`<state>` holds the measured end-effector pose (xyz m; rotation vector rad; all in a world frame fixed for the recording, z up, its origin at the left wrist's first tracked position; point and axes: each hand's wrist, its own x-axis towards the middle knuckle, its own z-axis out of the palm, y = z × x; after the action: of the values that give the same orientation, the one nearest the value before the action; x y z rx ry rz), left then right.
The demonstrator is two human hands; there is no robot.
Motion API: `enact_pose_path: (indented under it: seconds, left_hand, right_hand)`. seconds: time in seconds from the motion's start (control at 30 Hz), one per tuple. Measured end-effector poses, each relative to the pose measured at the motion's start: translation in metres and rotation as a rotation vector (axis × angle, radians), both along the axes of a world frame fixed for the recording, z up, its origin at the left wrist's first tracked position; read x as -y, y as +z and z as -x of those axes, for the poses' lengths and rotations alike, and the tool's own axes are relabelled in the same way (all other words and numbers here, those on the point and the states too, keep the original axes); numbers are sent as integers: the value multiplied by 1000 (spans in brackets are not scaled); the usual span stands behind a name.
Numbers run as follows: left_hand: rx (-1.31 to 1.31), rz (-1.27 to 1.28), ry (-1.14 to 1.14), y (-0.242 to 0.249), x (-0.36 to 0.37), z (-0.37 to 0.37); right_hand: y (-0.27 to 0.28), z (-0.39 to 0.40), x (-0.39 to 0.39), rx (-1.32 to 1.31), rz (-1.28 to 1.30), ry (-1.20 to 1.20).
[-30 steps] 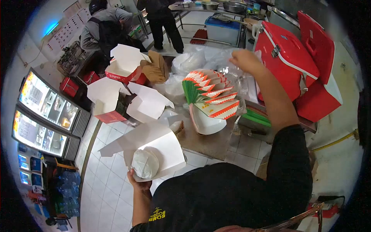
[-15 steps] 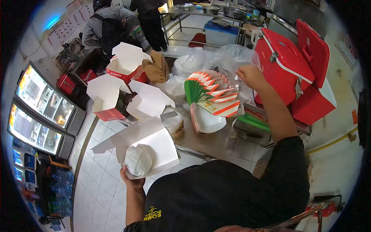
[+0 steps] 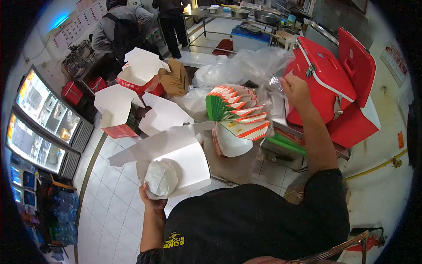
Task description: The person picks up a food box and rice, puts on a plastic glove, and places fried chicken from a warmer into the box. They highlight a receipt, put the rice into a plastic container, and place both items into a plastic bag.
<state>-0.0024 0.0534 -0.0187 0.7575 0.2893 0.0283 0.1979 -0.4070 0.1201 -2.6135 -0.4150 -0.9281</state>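
Observation:
My left hand point(image 3: 151, 198) grips the lower left edge of an open white takeaway box point(image 3: 192, 160) held above the floor, its lid flap raised. Inside the box sits a round bundle point(image 3: 161, 178) wrapped in white paper. At the right, my right hand point(image 3: 296, 91) is closed, with a small shiny, see-through packet point(image 3: 276, 82) at its fingertips; its contents are too small to make out. Just left of that hand, a fan of green, white and orange folded paper pieces point(image 3: 237, 105) lies over a stack of white paper trays point(image 3: 235, 141).
Open boxes point(image 3: 151, 115) and brown folded cartons point(image 3: 175, 78) crowd the table's left side. Clear plastic bags point(image 3: 220, 72) lie behind the paper fan. Red cooler boxes point(image 3: 323, 75) stand at the right. Two people point(image 3: 125, 31) are at the back left, near glass-door fridges point(image 3: 44, 119).
My right hand has moved slightly right and down, and the shiny packet now shows at its fingertips. The box in my left hand has risen a little and shifted right.

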Motion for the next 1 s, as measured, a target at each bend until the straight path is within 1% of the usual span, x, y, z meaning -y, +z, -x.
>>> enact_pose_path:
  seconds: [0.1,0.2,0.3,0.37,0.4,0.5,0.6,0.7,0.8,0.9,1.0]
  left_hand:
    - [0,-18,-12,2,5,2]
    - [-15,-11,-2,-4,4,-2]
    - [-17,-1,-11,-8,3,-6]
    - [-31,-4,-19,-7,5,-1]
    - [-31,-7,-17,-4,6,-2]
    - [-42,4,-15,-4,5,-2]
    - [-10,-7,-27,1,8,-7]
    - [-46,-13,-17,2,12,4]
    - [-51,-20,-8,5,11,4]
    - [-6,1,-41,8,10,-4]
    - [16,21,-69,7,11,0]
  right_hand:
    - [-14,1,-4,70,125,67]
    - [-4,10,-5,85,26,94]
    - [0,16,1,52,-17,9]
    - [-13,17,1,61,43,30]
    - [-16,16,1,75,74,40]
    - [-16,19,1,139,-13,2]
    - [-11,21,-5,220,-95,46]
    - [-30,16,-6,153,118,58]
    - [-19,22,-4,174,3,-48]
    - [-16,16,1,282,-23,37]
    - [-12,16,0,200,94,6]
